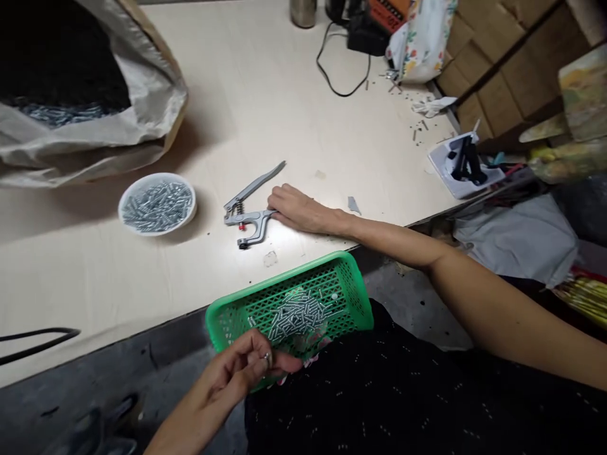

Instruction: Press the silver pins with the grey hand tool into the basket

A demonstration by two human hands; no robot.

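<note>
My right hand (pixel 298 208) lies on the table with its fingers closed around the handle of grey snap pliers (pixel 258 221). The pliers lie on their side, jaws toward the left, with a spring and a red tip showing. Low in the view, my left hand (pixel 241 373) is over the near left edge of a green plastic basket (pixel 284 282). Its thumb and fingers pinch a small shiny metal piece (pixel 268 358), too small to name. Many slim silvery metal pieces (pixel 298 314) are heaped inside the basket, which rests at the lap against black patterned clothing.
A white bowl (pixel 124 218) full of similar metal pieces stands left of the pliers. Behind it is a large open sack (pixel 156 107). A black cable (pixel 348 95), a white tray (pixel 448 180) of tools and stacked cardboard boxes (pixel 502 95) are at the right.
</note>
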